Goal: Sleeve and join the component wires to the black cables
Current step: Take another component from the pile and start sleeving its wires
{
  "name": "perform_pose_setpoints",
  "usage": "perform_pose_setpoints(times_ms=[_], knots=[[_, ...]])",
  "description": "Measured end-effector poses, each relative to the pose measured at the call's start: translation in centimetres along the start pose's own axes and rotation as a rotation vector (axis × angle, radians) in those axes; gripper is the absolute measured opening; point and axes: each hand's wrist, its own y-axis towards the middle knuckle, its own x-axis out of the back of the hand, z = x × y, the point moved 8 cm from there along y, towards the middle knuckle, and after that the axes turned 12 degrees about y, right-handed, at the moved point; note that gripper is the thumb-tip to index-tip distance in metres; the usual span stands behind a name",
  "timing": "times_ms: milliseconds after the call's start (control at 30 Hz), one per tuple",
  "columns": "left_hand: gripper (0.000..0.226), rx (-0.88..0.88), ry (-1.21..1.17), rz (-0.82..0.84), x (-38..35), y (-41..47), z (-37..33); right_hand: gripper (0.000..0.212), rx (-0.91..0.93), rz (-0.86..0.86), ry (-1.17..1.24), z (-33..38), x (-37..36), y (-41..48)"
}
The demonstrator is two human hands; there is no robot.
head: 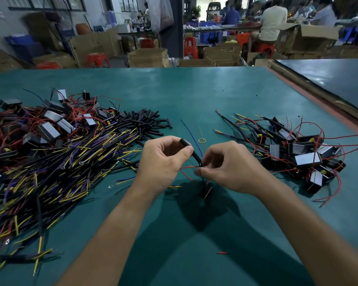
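Head view: a black sleeve (pixel 196 157) slants between both hands, its upper end pinched by the left grip (pixel 163 159). The right grip (pixel 225 166) pinches thin red wires (pixel 186 167) at its lower end. A small black component (pixel 206 193) sits just below. Black cables (pixel 60 162) are heaped left on the green desk (pixel 194 96).

Yellow rubber band (pixel 202 140) on green table (pixel 215 89)

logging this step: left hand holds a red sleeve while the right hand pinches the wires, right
Not quite: the sleeve is black, not red, as the head view shows. The left hand holds it while the right hand pinches the wires.
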Motion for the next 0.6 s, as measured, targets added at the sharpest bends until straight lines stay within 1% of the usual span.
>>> perform_pose_setpoints(times_ms=[67, 200, 300, 367, 433, 533, 600], knots=[[0.014, -0.001, 0.013, -0.010, 0.1, 0.0, 0.0, 0.026, -0.025, 0.009, -0.047, -0.3, 0.0, -0.1], [0.015, -0.003, 0.044, 0.026, -0.5, -0.1, 0.0, 0.018, -0.027, -0.021, -0.043, -0.4, 0.1, 0.1], [0.016, -0.011, 0.057, 0.027, -0.5, -0.1, 0.0, 0.017, -0.037, 0.011, 0.029, -0.5, -0.2, 0.2], [0.017, -0.020, 0.080, 0.022, -0.5, -0.2, 0.0, 0.021, -0.058, 0.043, 0.122, -0.8, -0.5, 0.1], [0.020, -0.029, 0.114, 0.054, -0.8, -0.3, -0.1, 0.025, -0.050, 0.050, 0.180, -0.9, -0.6, 0.1], [0.020, -0.028, 0.133, 0.102, -1.1, -0.4, -0.2, 0.029, -0.028, 0.035, 0.218, -0.8, -0.6, 0.2], [0.016, -0.031, 0.122, 0.086, -0.9, -0.3, -0.1, 0.026, -0.033, 0.033, 0.228, -1.0, -0.5, 0.3]])
